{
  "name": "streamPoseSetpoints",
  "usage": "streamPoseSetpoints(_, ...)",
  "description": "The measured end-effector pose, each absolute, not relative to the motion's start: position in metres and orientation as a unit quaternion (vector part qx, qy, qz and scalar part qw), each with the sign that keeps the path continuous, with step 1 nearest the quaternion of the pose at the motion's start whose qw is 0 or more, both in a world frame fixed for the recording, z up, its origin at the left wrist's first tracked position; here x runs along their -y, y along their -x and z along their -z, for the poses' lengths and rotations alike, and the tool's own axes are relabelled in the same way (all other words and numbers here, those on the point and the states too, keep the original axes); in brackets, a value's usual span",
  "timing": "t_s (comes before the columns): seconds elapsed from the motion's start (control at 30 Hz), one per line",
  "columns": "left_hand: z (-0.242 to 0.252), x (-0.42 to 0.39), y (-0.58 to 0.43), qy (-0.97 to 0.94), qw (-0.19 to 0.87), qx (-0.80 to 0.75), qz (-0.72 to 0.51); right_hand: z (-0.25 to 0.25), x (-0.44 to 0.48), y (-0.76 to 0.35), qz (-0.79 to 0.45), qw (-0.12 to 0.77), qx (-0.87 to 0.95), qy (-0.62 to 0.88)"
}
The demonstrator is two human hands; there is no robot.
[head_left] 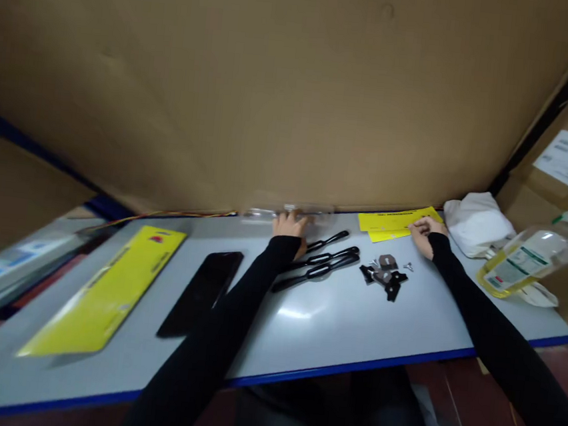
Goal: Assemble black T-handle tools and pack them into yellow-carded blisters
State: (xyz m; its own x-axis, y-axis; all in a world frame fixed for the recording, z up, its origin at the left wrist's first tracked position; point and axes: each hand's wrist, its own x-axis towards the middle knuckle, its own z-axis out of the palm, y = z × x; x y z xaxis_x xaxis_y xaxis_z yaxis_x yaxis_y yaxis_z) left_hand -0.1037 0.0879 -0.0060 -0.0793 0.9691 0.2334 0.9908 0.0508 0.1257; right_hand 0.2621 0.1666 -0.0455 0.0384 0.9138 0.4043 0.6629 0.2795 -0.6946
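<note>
At the back of the table my left hand (pixel 290 226) is closed, its fingers curled over pieces of clear plastic packaging (pixel 258 216). Below and right of it lie several black handles with long slots (pixel 323 268), partly behind my sleeve. My right hand (pixel 425 233) has its fingers closed at the right end of the printed yellow cards (pixel 383 223), which overlap near the wall. Between my hands sits a small group of dark metal plates (pixel 391 287), a brownish plate (pixel 387 262) and small silver wing-shaped screws (pixel 408 266).
A black phone (pixel 201 292) and a long yellow card (pixel 105 293) lie left. To the right are a white cloth bundle (pixel 478 225) and a clear bottle of yellow liquid (pixel 520 259). A cardboard wall (pixel 275 91) closes off the back of the blue-edged table (pixel 313 330).
</note>
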Motion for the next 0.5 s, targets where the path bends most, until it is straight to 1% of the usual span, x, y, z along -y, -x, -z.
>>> streamPoseSetpoints(0.1,0.016,-0.092,0.129,0.712,0.031,0.685,0.152,0.05,-0.172,-0.264,-0.163,0.427,0.652,0.605)
streamPoseSetpoints(0.23,0.019,-0.098,0.148,0.717,0.019,0.676,0.167,0.054,-0.172,-0.263,-0.18,0.433,0.633,0.616)
streamPoseSetpoints(0.37,0.027,-0.1,0.149,0.695,0.034,0.706,0.135,0.053,-0.165,-0.259,-0.184,0.433,0.627,0.621)
streamPoseSetpoints(0.5,0.034,-0.105,0.152,0.655,0.026,0.744,0.125,0.051,-0.155,-0.255,-0.182,0.429,0.63,0.621)
